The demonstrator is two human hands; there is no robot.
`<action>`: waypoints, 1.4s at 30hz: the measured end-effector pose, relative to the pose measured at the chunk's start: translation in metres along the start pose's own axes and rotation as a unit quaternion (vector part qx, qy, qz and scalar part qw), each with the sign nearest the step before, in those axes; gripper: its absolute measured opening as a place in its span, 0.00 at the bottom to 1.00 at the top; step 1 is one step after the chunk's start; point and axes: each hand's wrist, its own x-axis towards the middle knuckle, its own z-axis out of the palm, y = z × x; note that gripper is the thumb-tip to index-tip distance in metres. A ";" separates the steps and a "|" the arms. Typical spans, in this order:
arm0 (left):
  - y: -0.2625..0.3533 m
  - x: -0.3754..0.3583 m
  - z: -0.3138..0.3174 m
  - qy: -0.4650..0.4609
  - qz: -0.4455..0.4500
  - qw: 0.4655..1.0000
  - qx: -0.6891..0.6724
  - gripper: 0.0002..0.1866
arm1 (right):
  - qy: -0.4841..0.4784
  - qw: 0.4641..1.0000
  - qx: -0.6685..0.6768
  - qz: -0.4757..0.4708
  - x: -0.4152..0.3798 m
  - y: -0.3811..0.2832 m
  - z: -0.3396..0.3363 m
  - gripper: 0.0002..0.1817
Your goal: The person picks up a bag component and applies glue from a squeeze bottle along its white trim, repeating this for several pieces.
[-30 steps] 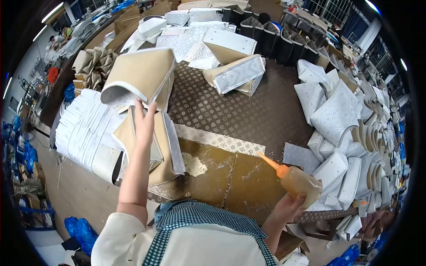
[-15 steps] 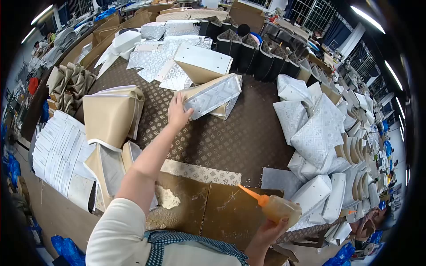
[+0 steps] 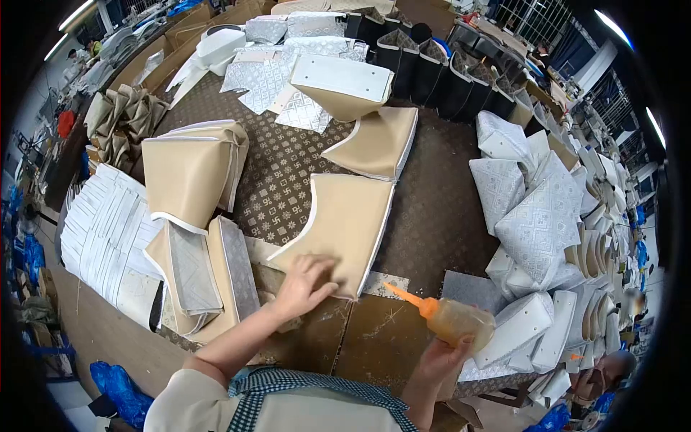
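Observation:
My left hand [image 3: 306, 288] rests on the lower part of a tan bag panel [image 3: 342, 216], fingers on its surface and thumb apart. This panel has a curved left side and white edging. It joins a second tan panel [image 3: 381, 140] at the far end, spread on the brown patterned table cover. In my right hand [image 3: 440, 360] is a squeeze bottle [image 3: 461, 322] of yellowish liquid, its orange nozzle tilted up to the left, close to the near panel's lower right corner.
Tan bag bodies [image 3: 183, 169] and white strips [image 3: 108, 234] lie on the left. Silver-white quilted pieces [image 3: 536, 223] pile up on the right. A white-based tan piece [image 3: 345, 83] stands beyond the panels, with black bag bodies [image 3: 403, 65] behind. Brown cardboard [image 3: 381, 331] lies in front.
The silver-patterned piece under my left hand is now unfolded, tan side up, and extends nearer to me. My left hand has moved down toward my body. The bottle stays in my right hand.

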 end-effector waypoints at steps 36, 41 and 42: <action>0.097 -0.033 -0.055 0.052 -0.405 0.605 -0.683 0.15 | 0.027 0.987 0.080 -0.138 -0.057 -0.075 -0.060 0.43; 0.089 -0.068 -0.053 0.057 -0.379 0.545 -0.746 0.24 | 0.022 0.988 0.093 -0.119 -0.054 -0.074 -0.053 0.43; 0.095 -0.067 -0.054 0.059 -0.393 0.553 -0.733 0.24 | 0.036 0.988 0.096 -0.117 -0.052 -0.074 -0.050 0.44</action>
